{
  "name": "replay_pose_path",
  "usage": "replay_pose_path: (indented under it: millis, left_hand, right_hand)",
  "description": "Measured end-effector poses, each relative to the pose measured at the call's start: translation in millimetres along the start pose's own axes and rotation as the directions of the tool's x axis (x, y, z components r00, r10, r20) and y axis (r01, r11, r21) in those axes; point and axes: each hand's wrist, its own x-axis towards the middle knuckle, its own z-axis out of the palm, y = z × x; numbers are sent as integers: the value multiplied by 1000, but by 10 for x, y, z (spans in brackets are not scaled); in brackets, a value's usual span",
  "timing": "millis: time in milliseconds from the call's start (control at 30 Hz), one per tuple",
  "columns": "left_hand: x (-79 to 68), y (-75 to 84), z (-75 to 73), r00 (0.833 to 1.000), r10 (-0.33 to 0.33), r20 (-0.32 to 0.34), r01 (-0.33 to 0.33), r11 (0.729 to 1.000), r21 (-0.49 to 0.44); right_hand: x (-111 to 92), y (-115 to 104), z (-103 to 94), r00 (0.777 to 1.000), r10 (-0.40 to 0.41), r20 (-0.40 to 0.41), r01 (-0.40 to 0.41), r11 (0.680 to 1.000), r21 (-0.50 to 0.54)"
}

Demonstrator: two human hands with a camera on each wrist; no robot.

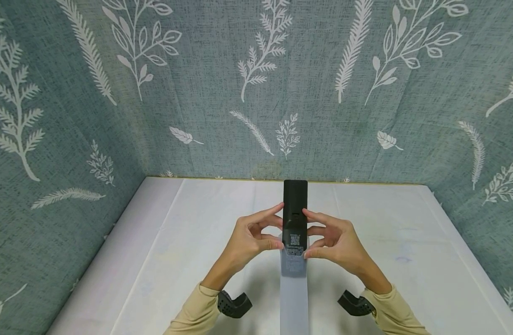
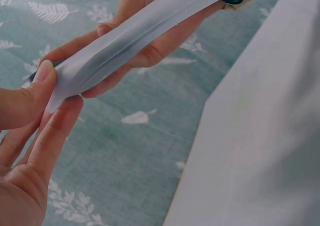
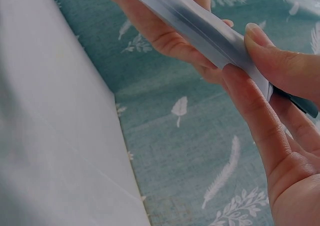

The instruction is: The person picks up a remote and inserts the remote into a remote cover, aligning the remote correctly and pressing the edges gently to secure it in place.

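Note:
A black remote control (image 1: 295, 200) stands out of the mouth of a long translucent plastic sleeve (image 1: 293, 302), its back with printed codes towards me. The remote's lower part shows dimly through the sleeve. My left hand (image 1: 256, 232) grips the left edge, thumb at the sleeve's mouth and a fingertip higher on the remote. On the opposite edge my right hand (image 1: 334, 237) pinches in the same way. In the left wrist view the sleeve (image 2: 120, 46) lies between thumb and fingers. The right wrist view shows the right thumb and fingers about the sleeve (image 3: 200, 31), the remote mostly hidden.
Below the hands spreads a white-covered table (image 1: 177, 242). Blue-green cloth (image 1: 214, 93) with white leaf prints hangs behind it and at both sides. Each wrist wears a black band device, one on the left (image 1: 234, 304) and one on the right (image 1: 356, 303).

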Motion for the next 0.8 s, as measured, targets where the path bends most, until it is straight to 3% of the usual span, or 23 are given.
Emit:
replay_pose_path:
  millis: [200,800]
  left_hand:
    - [-6,-3,-2,1000,-9,-7,9,1000,-4]
    - [-9,-21,-3,1000,-4,-10,4,1000,-22]
  right_hand:
    - [-7,-14,8,999,33,-15,-33,999,5]
    - [-10,-1,9,999,31,-9,-30,999,16]
